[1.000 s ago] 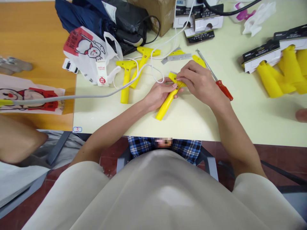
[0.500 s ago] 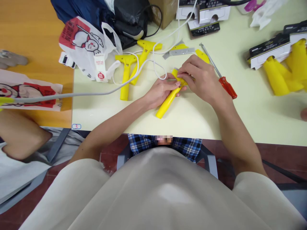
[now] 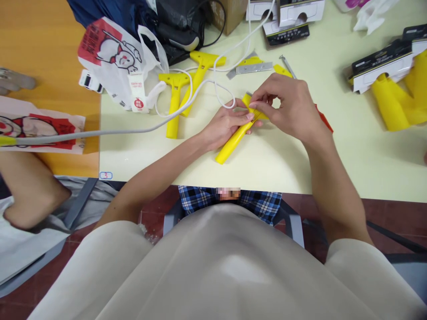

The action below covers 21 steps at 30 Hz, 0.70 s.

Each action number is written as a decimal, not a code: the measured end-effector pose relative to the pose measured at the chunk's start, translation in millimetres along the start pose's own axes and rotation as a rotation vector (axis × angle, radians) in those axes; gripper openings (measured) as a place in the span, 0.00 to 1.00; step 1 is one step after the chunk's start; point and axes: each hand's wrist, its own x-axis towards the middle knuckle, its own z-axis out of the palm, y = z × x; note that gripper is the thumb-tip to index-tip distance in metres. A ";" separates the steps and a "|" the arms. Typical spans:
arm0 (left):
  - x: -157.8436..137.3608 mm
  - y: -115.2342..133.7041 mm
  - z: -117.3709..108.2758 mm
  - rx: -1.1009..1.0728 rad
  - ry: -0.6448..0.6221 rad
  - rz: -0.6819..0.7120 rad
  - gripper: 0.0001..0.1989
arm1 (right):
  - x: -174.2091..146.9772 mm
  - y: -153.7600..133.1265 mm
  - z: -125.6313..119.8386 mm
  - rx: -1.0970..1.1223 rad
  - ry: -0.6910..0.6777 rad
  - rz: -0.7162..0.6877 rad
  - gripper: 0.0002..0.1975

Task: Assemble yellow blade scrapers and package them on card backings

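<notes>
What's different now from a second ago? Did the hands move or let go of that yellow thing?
Little changed. The right hand has lifted its fingers a bit at the head of the yellow scraper and now covers most of the red-handled screwdriver behind it. The left hand still holds the scraper against the table. Neither let go. The two spare scrapers and the white cable lie as before.
</notes>
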 end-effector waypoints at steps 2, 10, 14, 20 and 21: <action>0.2 -0.5 -0.4 0.021 -0.004 -0.002 0.24 | 0.9 1.5 -2.8 0.068 -0.007 0.023 0.18; -0.1 -0.1 -0.5 0.060 -0.027 0.022 0.24 | -0.1 -3.3 -6.4 0.091 -0.016 0.057 0.19; -0.5 2.0 0.2 0.031 -0.007 0.009 0.23 | -2.0 -4.1 -4.5 -0.010 -0.018 -0.043 0.17; -1.1 3.7 1.3 -0.020 0.052 -0.028 0.24 | -5.8 -9.5 -2.7 -0.130 -0.012 -0.052 0.16; -1.2 3.6 1.1 -0.014 0.043 -0.026 0.24 | -5.7 -9.9 -2.9 -0.133 -0.017 -0.049 0.16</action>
